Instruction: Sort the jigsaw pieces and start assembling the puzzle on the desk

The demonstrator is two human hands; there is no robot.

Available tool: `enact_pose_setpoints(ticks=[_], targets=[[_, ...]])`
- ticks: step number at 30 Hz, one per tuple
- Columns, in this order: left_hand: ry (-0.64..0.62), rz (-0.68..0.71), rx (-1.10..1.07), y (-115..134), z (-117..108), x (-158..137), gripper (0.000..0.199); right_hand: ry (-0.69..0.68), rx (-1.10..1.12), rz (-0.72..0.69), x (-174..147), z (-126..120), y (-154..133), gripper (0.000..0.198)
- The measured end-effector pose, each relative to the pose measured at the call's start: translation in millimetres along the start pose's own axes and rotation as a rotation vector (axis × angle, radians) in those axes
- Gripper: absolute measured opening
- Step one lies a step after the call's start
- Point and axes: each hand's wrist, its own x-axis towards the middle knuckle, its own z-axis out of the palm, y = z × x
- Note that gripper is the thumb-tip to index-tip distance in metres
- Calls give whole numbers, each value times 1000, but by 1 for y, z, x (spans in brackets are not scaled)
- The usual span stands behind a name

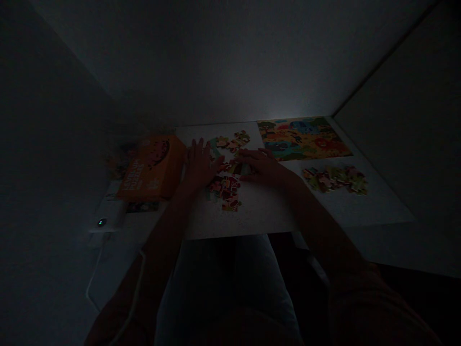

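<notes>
In the dim head view, my left hand lies flat with its fingers spread, at the left side of a partly joined jigsaw puzzle. Its thumb reaches over the middle of the puzzle. From the right, my right hand bends its fingers and thumb around a greenish puzzle piece at the puzzle's right edge. The piece's outline is partly hidden by the fingers. Joined pieces with a red barn picture show below the hands, and more joined pieces lie above them.
An orange puzzle box stands on the left. A colourful animal picture sheet lies at the back right, with a heap of loose pieces in front of it. A white device with a small lit display and a cable sits at the left edge.
</notes>
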Motion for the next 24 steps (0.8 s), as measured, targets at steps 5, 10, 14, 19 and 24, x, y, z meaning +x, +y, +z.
enact_pose_setpoints(ticks=[5, 10, 14, 19, 24], targets=[[-65, 157, 0, 12, 15, -44, 82, 19, -18, -3, 2, 2, -4, 55], [95, 33, -35, -10, 23, -49, 71, 36, -9, -64, 1, -2, -1, 46], [264, -18, -137, -21, 17, -56, 55, 128, 8, -32, -2, -11, 5, 48], [171, 141, -91, -11, 9, -108, 53, 178, -18, -39, 2, -13, -10, 47], [89, 215, -21, -7, 6, -129, 51, 60, -26, -157, -20, 4, -59, 40]])
